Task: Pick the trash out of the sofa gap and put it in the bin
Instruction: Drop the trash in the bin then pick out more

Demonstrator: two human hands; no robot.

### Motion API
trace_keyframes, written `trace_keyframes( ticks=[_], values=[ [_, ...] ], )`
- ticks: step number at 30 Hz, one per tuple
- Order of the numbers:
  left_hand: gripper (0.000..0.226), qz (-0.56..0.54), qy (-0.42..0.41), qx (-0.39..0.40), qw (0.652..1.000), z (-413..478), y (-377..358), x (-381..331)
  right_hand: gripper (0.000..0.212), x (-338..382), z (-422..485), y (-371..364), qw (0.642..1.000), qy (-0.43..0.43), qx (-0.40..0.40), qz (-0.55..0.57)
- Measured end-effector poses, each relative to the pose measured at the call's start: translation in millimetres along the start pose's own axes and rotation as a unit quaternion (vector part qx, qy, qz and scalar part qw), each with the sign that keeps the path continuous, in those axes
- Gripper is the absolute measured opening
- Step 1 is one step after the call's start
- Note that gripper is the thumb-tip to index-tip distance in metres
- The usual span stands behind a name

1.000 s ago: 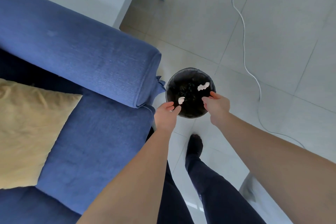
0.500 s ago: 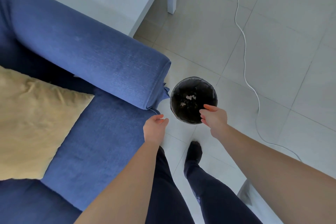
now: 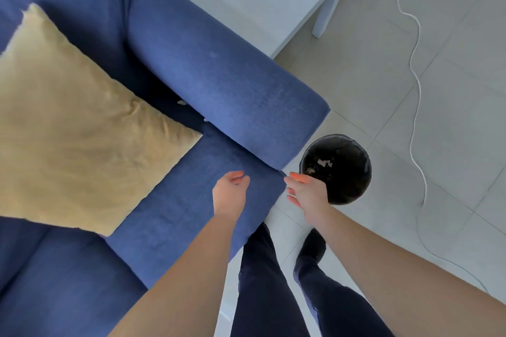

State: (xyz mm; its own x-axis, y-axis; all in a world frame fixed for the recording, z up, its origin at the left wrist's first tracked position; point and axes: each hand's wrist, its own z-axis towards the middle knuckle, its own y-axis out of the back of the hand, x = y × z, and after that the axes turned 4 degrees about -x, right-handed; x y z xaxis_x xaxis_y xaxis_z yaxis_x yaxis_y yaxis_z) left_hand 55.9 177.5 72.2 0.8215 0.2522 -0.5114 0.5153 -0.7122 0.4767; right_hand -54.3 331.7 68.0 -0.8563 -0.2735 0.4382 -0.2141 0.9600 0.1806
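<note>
With both my left hand (image 3: 229,194) and right hand (image 3: 306,191) empty and loosely open, the pale scraps (image 3: 181,102) wedged in the sofa gap (image 3: 191,115) at eleven o'clock look featherlight and crumbly, so I'd pinch them gently by their exposed edges.

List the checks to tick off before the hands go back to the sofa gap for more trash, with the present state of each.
1. Left hand free of trash: ok, fingers loosely curled, nothing visible in it.
2. Right hand free: ok, open, nothing in it.
3. Trash left in the sofa gap: not ok, one pale scrap and a second pale scrap lie beside the armrest.
4. Bin upright and near: ok, on the floor by the armrest end.
5. Dropped trash inside bin: ok, light bits visible.
6. More trash under the yellow cushion: cannot tell.
</note>
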Motion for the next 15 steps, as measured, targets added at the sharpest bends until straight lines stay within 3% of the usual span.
trace_keyframes(
  ticks=[8, 15],
  values=[
    [0.034, -0.001, -0.022, -0.039, 0.999, 73.5, 76.7, -15.0, 0.045, 1.4, -13.2, -122.4, 0.999, -0.023, 0.030, -0.002],
    [0.043, -0.002, -0.032, -0.046, 0.998, 169.2, 95.0, -52.1, 0.055, 23.9, 4.0, -229.5, 0.997, -0.041, 0.023, 0.057]
  ],
)
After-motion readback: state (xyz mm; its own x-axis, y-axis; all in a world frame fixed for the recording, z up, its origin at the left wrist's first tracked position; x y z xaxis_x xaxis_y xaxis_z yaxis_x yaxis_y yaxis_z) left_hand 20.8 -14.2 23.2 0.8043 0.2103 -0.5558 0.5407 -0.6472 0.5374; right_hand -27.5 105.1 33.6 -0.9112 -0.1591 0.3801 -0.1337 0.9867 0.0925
